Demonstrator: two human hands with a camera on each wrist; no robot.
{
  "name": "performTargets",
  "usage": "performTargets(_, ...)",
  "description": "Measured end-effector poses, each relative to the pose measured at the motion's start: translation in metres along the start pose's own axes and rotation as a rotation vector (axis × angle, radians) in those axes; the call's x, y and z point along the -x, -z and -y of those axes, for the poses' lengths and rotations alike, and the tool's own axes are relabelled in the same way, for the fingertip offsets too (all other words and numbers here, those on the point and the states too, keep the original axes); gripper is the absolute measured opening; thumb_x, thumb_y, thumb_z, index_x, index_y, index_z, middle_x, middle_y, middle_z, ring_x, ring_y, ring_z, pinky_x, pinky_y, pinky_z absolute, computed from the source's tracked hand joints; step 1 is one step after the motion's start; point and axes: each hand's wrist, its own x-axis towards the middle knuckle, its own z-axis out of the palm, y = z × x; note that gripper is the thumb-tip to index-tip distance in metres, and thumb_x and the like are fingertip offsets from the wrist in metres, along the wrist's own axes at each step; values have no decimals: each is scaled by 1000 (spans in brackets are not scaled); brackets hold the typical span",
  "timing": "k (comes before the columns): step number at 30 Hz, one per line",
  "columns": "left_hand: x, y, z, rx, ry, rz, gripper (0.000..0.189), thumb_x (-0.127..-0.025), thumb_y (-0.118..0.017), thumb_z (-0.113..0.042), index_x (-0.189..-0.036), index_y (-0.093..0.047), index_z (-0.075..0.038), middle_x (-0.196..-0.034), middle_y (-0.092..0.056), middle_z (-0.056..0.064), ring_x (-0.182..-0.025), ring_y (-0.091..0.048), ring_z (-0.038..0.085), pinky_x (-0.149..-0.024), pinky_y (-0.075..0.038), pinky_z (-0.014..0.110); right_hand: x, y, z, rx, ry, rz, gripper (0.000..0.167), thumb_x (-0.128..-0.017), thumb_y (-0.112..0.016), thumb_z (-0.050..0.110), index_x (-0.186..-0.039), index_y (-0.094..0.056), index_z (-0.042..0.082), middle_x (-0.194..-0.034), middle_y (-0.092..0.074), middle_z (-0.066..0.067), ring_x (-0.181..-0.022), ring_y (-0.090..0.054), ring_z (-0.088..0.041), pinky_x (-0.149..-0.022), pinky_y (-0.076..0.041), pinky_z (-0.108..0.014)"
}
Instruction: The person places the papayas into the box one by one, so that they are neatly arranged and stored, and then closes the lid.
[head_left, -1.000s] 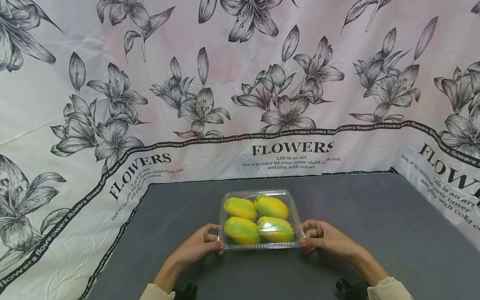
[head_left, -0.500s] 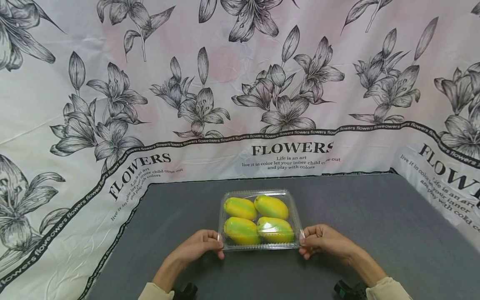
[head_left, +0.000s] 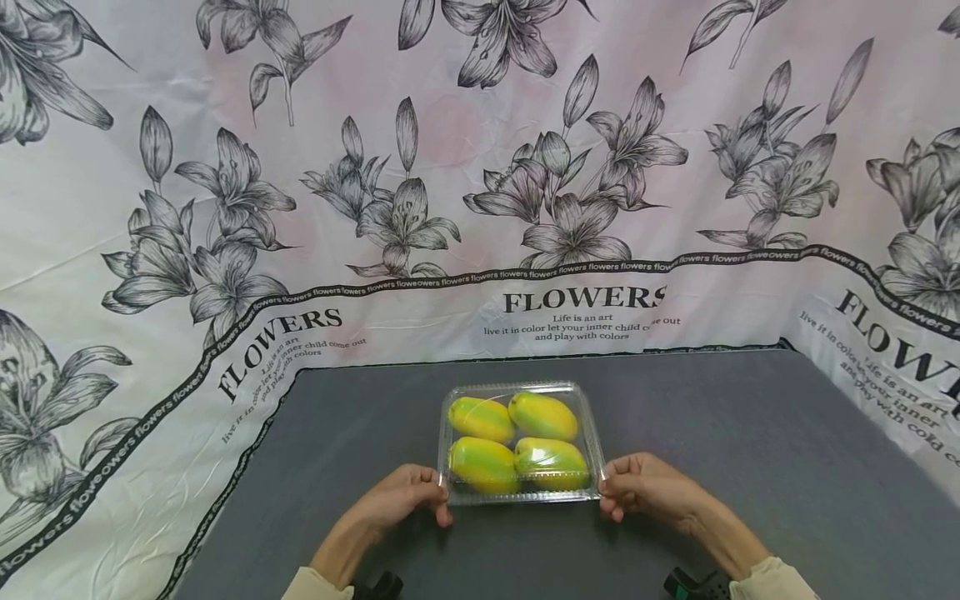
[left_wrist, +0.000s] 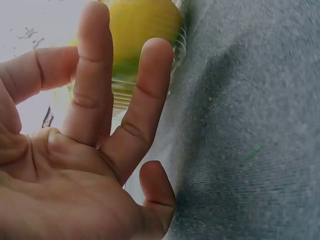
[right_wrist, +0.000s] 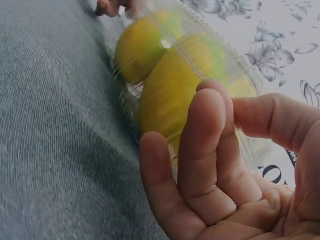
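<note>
A clear plastic clamshell container [head_left: 523,499] with a ridged rim sits mid-table in the head view. Inside lie several yellow-green mangoes [head_left: 482,465] in two rows. At its near left corner, my left hand [head_left: 397,500] pinches the rim between thumb and fingers. My right hand [head_left: 652,490] pinches the near right corner in the same way. In the left wrist view, part of a mango [left_wrist: 145,30] shows behind the fingers, the other fingers spread. The right wrist view shows the container's side and its mangoes [right_wrist: 170,95] beyond the fingertips, with the left fingers at the far end.
A grey cloth-covered table [head_left: 510,558] lies under the container. Behind and along both sides hangs a white curtain [head_left: 450,208] printed with black lilies and "FLOWERS" lettering. Dark wrist devices [head_left: 697,583] sit by the beige sleeves [head_left: 772,581].
Both hands have shifted slightly toward the near corners of the container, their fingers drawing down along its sides. The container and the mangoes stay almost in place.
</note>
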Motion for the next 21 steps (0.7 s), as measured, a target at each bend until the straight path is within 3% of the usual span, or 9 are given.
performTargets(5,-1,1,-1,11,22,3,17,-98,-58,-14,-83,-65,-12,-68,-71,-9,-79,-70,11,-86,-47,27,1,2,1,-23,-11,26,20,-102,-52,7,-91,-67,15,-81,-75,8,-72,-69,-4,-74,-58,-23)
performTargets(12,-1,6,-1,15,36,38,16,-100,-60,-20,-88,-65,-13,-72,-73,-9,-83,-70,10,-85,-45,28,1,12,2,-23,-75,49,17,-104,-54,13,-94,-68,15,-86,-74,5,-76,-69,-6,-77,-60,-27)
performTargets(18,3,12,1,18,67,7,20,-102,-60,-26,-103,-65,-7,-78,-74,-5,-87,-71,14,-86,-50,30,6,16,5,29,-83,-7,11,-104,-55,17,-107,-62,9,-96,-75,-4,-81,-71,-12,-79,-62,-32)
performTargets(21,4,18,0,6,79,-32,26,-103,-58,-30,-110,-62,-5,-80,-75,-4,-89,-72,17,-89,-50,33,11,19,13,95,-77,-66,23,-105,-55,21,-118,-53,2,-102,-73,-8,-83,-70,-14,-79,-61,-33)
